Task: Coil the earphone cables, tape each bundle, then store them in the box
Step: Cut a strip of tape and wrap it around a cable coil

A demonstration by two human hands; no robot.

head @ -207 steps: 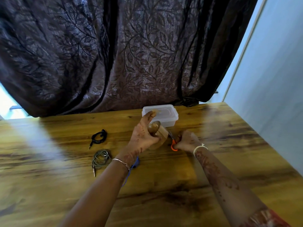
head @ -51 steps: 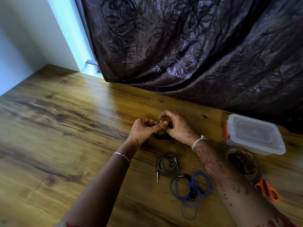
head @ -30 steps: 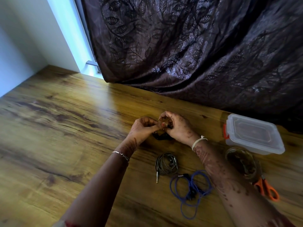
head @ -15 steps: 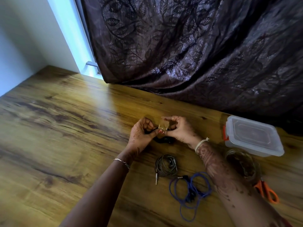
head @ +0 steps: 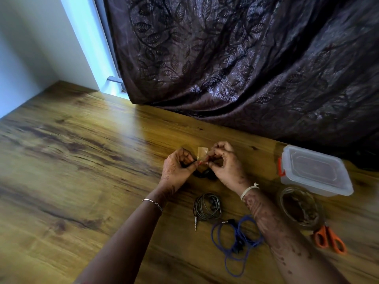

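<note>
- Black earphone cable (head: 203, 174) sits between your two hands, low over the wooden tabletop (head: 82, 171); whether the bundle touches the wood, I cannot tell.
- Your left hand (head: 178, 171) has a closed grip: thumb and fingers pinch the black cable.
- Your right hand (head: 227, 167) also has a closed grip: its fingertips pinch a small piece of brownish tape (head: 202, 153), which stands up just above the cable, between both hands.
- The grey earphone cable (head: 207, 207) lies coiled on the tabletop, just on your side of the hands, with its plug pointing toward you.
- The blue earphone cable (head: 235, 240) lies in loose loops beside the grey one, nearer to you and next to your right forearm.
- The clear plastic box (head: 313, 173) stands at the right with its lid on.
- The tape roll (head: 300, 208) lies flat just beside the box, and the orange scissors (head: 330, 239) lie near the roll.
</note>
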